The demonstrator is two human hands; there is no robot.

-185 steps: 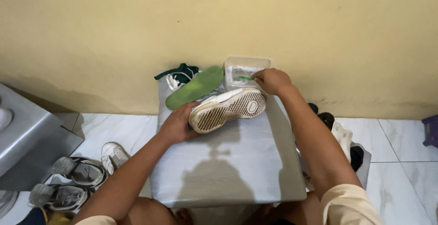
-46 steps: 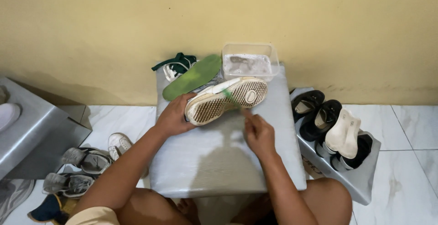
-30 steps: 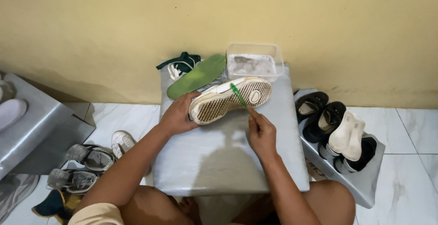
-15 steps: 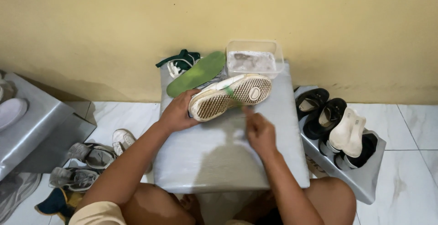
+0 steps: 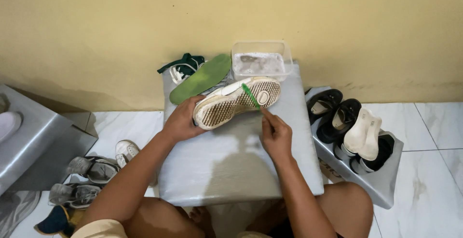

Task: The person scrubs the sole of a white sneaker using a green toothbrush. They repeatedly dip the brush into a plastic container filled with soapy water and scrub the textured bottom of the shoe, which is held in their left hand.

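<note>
My left hand [image 5: 181, 120] grips the heel end of a white sneaker [image 5: 226, 106], which lies sole up on a grey box [image 5: 231, 165]. The pale ridged sole faces me. My right hand [image 5: 276, 134] holds a green toothbrush [image 5: 250, 95] whose head rests on the sole near the toe end. A green insole [image 5: 200, 78] lies behind the shoe, next to a second white and dark green sneaker [image 5: 181, 67]. A clear plastic tub [image 5: 262, 60] of cloudy water stands at the box's far edge by the wall.
A grey box [image 5: 381, 180] on the right holds black shoes [image 5: 333, 115] and white sandals [image 5: 362, 134]. On the left stand another grey box [image 5: 29, 141] and several loose shoes [image 5: 91, 170] on the white tiled floor. A yellow wall [image 5: 231, 16] closes the back.
My right hand has gone back and forth beside the sole with the toothbrush; the brush now lies on the sole again. My left hand keeps hold of the sneaker in the same place.
</note>
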